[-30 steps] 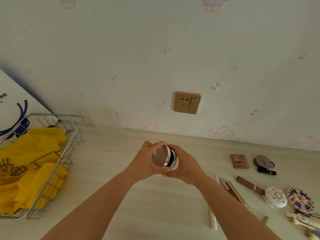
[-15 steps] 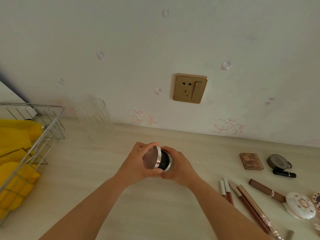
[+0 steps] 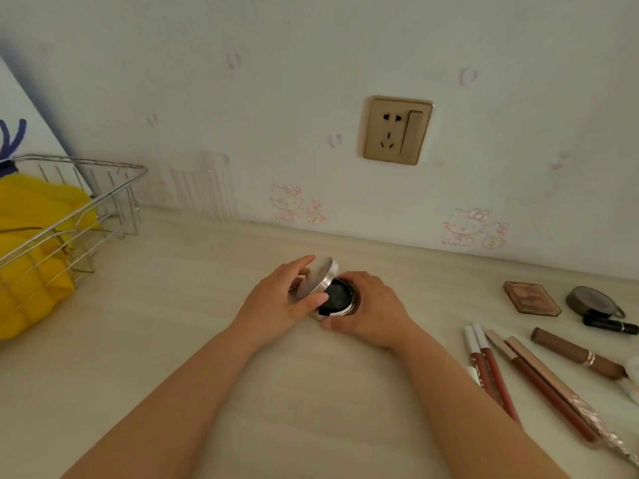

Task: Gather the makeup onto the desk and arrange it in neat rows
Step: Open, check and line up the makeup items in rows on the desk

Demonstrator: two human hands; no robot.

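fingers of the left hand pinch the tilted silver lid | right hand cups the round compact, dark inside showing | compact low over the surface, mid-desk | lip pencils, palette lie to the right

From my seat the light is soft and even, daylight-like, with no hard glare. Faint shadows lie on the counter under my forearms and beside the wire basket at far left. The wall looks slightly dim toward its top left corner. Wide-angle bending curves the counter's far edge. The whole picture is a little soft, and the clear holder is nearly lost against the wall.
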